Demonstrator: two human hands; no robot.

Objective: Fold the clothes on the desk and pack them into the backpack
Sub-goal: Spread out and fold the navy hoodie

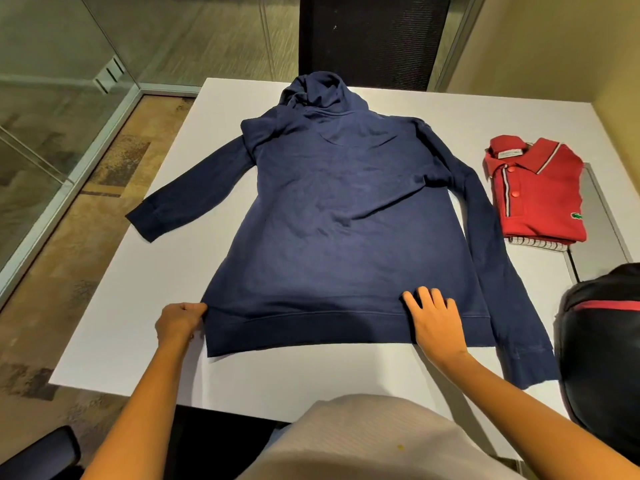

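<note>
My left hand (180,322) pinches a hem corner of the navy hoodie (339,216) in curled fingers; my right hand (434,317) presses spread fingers flat on the hem, the backpack (602,341) to their right.

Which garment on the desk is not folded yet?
The navy hoodie, spread flat, sleeves out, with the left hand and right hand at its hem. The red polo sits folded atop a striped garment.

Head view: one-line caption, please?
Navy hoodie spread on desk; left hand pinches its hem corner, right hand presses the hem; folded red polo nearby.
</note>
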